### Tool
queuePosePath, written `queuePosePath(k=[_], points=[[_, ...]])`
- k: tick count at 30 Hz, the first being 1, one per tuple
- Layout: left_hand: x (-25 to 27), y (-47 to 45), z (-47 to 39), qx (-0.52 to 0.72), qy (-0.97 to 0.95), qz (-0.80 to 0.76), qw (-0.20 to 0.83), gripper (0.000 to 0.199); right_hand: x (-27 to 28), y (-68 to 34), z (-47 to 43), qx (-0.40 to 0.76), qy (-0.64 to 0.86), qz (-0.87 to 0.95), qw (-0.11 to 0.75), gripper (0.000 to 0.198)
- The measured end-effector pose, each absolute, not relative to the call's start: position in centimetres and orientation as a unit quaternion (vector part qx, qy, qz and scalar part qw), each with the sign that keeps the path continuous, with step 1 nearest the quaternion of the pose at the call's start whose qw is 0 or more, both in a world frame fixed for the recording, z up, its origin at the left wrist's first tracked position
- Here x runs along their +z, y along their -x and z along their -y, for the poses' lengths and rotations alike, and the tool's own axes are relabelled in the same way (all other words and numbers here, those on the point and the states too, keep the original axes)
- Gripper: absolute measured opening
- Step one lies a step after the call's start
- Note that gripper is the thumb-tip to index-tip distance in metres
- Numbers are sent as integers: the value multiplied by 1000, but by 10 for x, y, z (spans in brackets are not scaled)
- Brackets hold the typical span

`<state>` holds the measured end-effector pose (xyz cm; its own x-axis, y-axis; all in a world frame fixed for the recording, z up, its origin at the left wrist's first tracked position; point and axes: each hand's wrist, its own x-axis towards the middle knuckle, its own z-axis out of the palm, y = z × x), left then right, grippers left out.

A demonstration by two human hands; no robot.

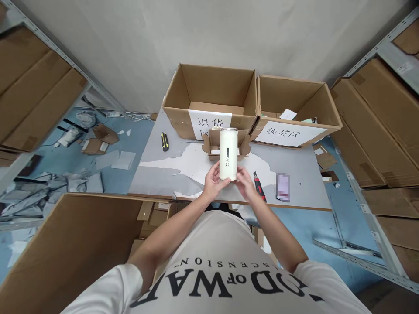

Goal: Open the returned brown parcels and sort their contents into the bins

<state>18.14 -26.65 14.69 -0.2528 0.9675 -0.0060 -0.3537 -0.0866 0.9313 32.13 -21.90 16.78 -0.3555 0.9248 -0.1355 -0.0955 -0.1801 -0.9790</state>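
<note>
A cream-coloured tumbler (228, 152) with dark lettering and a metallic rim is held up over the near side of the table. Around its lower left side curl the fingers of my left hand (214, 179), with the thumb at the base. My right hand (245, 182) grips the lower right side, its fingertips partly hidden behind the tumbler. Just beyond stands a small open cardboard box (242, 148), partly covered by the tumbler. A red and black utility knife (259, 187) lies close to my right hand.
Two large open cartons (176, 117) (332, 117) with white labels stand along the table's back. On the table (157, 179) lie a yellow and black utility knife (165, 141), torn white paper (193, 163) and a blurred phone (283, 187). Shelves of boxes flank both sides.
</note>
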Motion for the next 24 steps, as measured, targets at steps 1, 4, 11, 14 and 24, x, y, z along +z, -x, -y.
queuePosePath(k=[1,4,11,14,24], points=[[147,-182,267,651,-340,-450,507,84,175,-329,206,635,411,515,402,47],[146,-187,272,645,-334,-456,514,87,212,-346,161,514,435,603,428,54],[140,-200,284,648,-348,-499,458,81,276,-333,102,485,433,726,223,42],[145,-202,287,662,-338,-510,433,89,274,-325,102,522,408,711,236,39],[173,-192,303,551,-46,-323,768,63,255,-337,94,660,294,605,335,43]])
